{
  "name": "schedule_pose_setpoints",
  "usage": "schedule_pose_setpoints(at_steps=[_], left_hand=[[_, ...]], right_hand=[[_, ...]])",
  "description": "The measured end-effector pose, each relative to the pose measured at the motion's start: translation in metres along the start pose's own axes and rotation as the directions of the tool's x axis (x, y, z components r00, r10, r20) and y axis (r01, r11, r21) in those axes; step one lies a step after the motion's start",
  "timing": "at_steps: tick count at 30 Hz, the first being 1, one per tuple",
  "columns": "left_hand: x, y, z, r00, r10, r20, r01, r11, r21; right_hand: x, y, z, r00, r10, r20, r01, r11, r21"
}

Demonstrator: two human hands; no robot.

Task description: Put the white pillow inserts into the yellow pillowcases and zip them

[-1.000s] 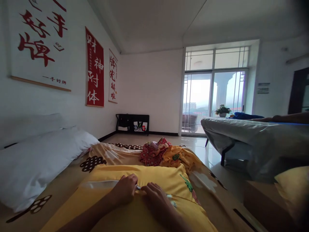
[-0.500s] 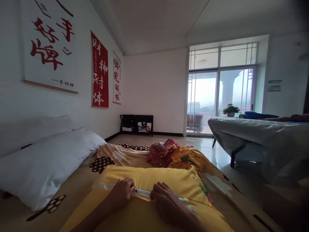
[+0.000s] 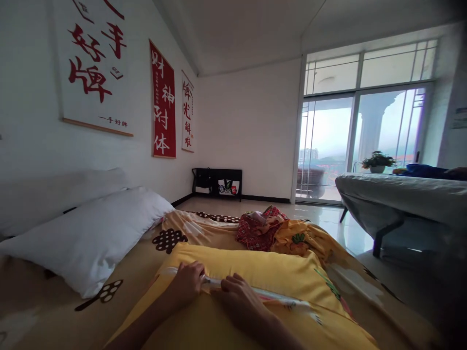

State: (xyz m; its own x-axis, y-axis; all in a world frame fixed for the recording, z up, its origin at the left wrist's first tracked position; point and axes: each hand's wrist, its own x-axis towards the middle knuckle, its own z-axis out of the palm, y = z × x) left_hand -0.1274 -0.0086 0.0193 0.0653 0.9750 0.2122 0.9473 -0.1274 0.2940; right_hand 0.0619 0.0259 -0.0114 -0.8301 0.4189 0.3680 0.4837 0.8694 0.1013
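A yellow pillowcase with a plant print near its right corner lies in front of me, filled out like a pillow. A long slit with a pale zipper edge runs across its upper side, and white filling shows through it on the right. My left hand is closed on the slit's edge, fingertips pinching the fabric. Close to its right, my right hand curls its fingers over the same edge. Whether either one holds a zipper pull is hidden.
A white pillow lies to the left on the patterned bedsheet. Crumpled red plaid and yellow cloth lies beyond the pillowcase. At right stands a plastic-covered table with a potted plant; a black shelf is by the wall.
My right hand has moved closer to my left hand along the slit. More of the white filling shows to the right of it. The view has turned slightly to the left.
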Motion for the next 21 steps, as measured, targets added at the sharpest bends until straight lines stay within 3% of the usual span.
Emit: schedule_pose_setpoints(at_steps=[7,13,21], left_hand=[[-0.010,-0.044,-0.012,0.997,-0.072,-0.002,0.071,0.994,-0.078],[-0.016,-0.049,-0.018,0.994,-0.110,-0.022,0.109,0.992,-0.063],[-0.024,-0.067,-0.028,0.971,-0.238,-0.006,0.238,0.971,0.033]], right_hand=[[0.010,0.000,0.001,0.998,-0.012,0.054,0.007,0.996,0.093],[0.034,-0.028,0.006,0.998,0.028,-0.055,-0.027,0.999,0.022],[0.062,-0.034,0.024,0.993,-0.115,0.007,0.116,0.992,-0.047]])
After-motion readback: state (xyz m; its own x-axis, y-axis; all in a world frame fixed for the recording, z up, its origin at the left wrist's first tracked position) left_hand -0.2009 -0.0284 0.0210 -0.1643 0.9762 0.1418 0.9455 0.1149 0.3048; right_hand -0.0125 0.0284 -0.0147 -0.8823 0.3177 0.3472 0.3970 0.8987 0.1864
